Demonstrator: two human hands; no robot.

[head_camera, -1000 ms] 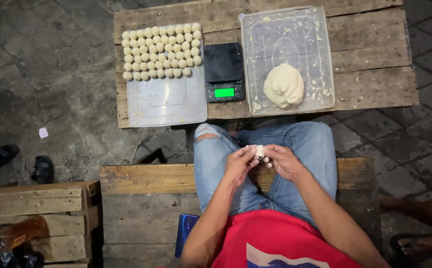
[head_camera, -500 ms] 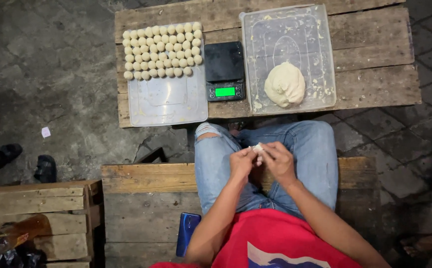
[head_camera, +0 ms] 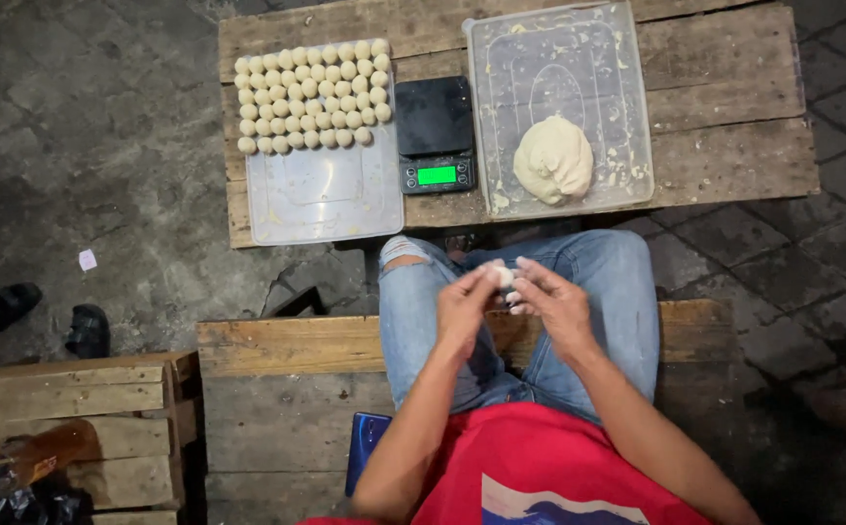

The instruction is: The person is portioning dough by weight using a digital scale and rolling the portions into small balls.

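A pair of dark sandals [head_camera: 44, 316] is lying on the stone floor far to the left. On the wooden table [head_camera: 724, 87], a clear tray [head_camera: 321, 199] is sitting at the left end, its far half carrying rows of small dough balls [head_camera: 311, 95]. A black scale [head_camera: 434, 134] is standing just right of it, green display lit. A second clear tray [head_camera: 627, 58] toward the right end is holding a dough lump [head_camera: 553, 159]. Below the table's near edge, over the jeans, the left hand [head_camera: 464, 309] and right hand [head_camera: 557, 303] are meeting, fingertips pinching a small dough piece [head_camera: 505, 277] between them. A blue phone [head_camera: 366, 449] is lying on the bench [head_camera: 277, 389] beside the person's left hip.
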